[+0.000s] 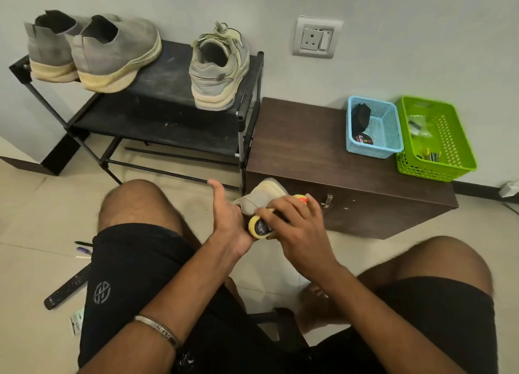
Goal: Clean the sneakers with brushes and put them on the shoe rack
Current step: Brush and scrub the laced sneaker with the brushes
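The left hand holds a grey and cream sneaker up between the knees, fingers hidden behind it. The right hand curls its fingers round a yellow brush pressed on the shoe. Three more grey sneakers sit on the black metal shoe rack.

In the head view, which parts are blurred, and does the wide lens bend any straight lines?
Head view: the right hand and the brush it holds against the sneaker look soft, probably motion blur; the shoe rack and green basket are sharper; the rack's edges lean and bow from the wide lens; lighting is even, with soft shadows.
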